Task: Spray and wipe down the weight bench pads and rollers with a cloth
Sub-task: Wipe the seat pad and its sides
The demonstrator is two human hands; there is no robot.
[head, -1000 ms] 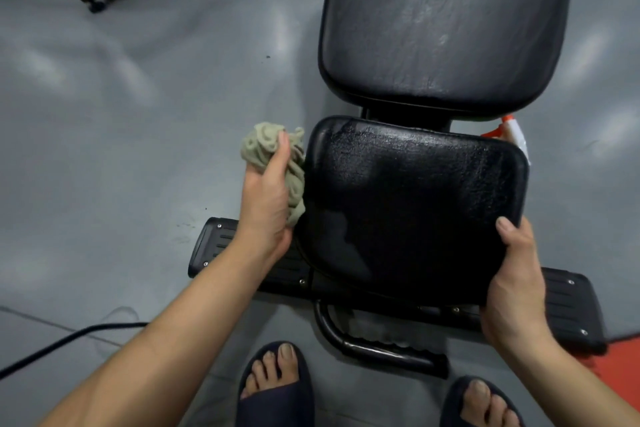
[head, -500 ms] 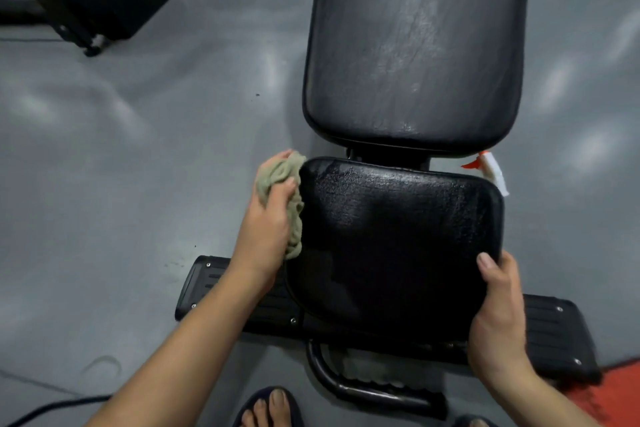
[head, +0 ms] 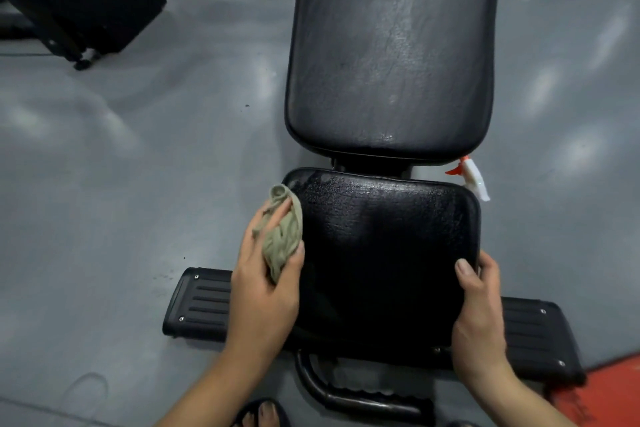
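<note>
A: Where's the cloth [head: 282,236] now?
B: Bunched in the left hand [head: 266,284], fingers curled round it, against the left edge of the seat [head: 384,253]. Half a second ago it sat at the far left corner, now slightly nearer.
A: And the right hand [head: 479,315]?
B: Unmoved, gripping the near right edge, thumb on top. The bottle [head: 474,178] stays by the far right corner

The light is dim and cool and falls from above. Pale, soft reflections lie on the grey floor [head: 138,184] and the back pad [head: 388,45]. The seat pad [head: 381,236] glints in small points. The wide lens bends the edges, and the corners are darker and slightly soft.
</note>
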